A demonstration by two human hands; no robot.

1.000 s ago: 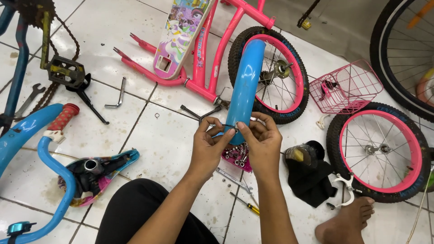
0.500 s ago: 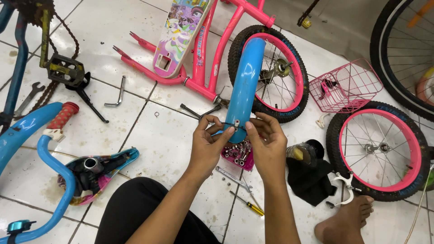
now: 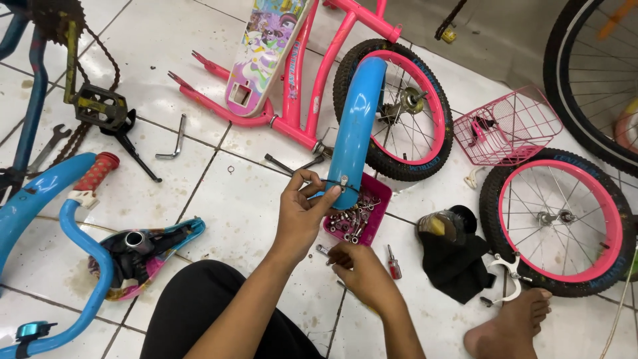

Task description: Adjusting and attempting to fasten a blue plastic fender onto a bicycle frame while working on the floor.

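Change: half a second back both your hands were pinched on the lower end of the blue fender — now only the left one is on it, and the right has dropped down toward the floor.
Left hand (image 3: 302,216): you're gripping the bottom end of the blue fender (image 3: 355,126), thumb and fingers closed around it right by the thin wire stay and the little bolt.
Right hand (image 3: 362,269): low, fingers curled and pinched together just over the tile near a small metal piece — can't tell if you've actually got something between the fingertips.
Fender: glossy painted metal, long curved trough shape, standing nearly upright with the top end leaning in front of the pink-rimmed wheel (image 3: 399,110).
Parts tray (image 3: 375,216): small pink rectangular plastic dish on the floor right behind the fender's lower end, full of shiny silver nuts and bolts.
Screwdriver (image 3: 393,263): tiny, red-handled, lying on the tile just beside your right hand.
Frame (image 3: 302,93): pink tubular bike frame, lying flat, with a colourful cartoon panel on it.
Basket (image 3: 508,126): pink wire mesh, boxy, sitting between the two pink-rimmed wheels.
Floor (image 3: 219,199): white glazed tiles, scuffed and a bit grimy.
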